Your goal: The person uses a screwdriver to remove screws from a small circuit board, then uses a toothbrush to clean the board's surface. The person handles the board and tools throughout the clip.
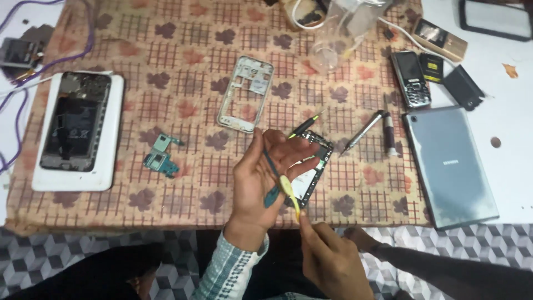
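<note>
My left hand (266,178) half-open cradles a stripped phone body (312,166) at table's 6 o'clock, right hand (327,253) pinching yellow-tipped tweezers (288,189) on it; light, stiff, probably fragile, best held by edges.

Left hand (261,178) is up, palm open toward me, fingers pointing to about 1 o'clock. Right hand (330,255) sits at its 5 o'clock, fingers pinched together.
</note>
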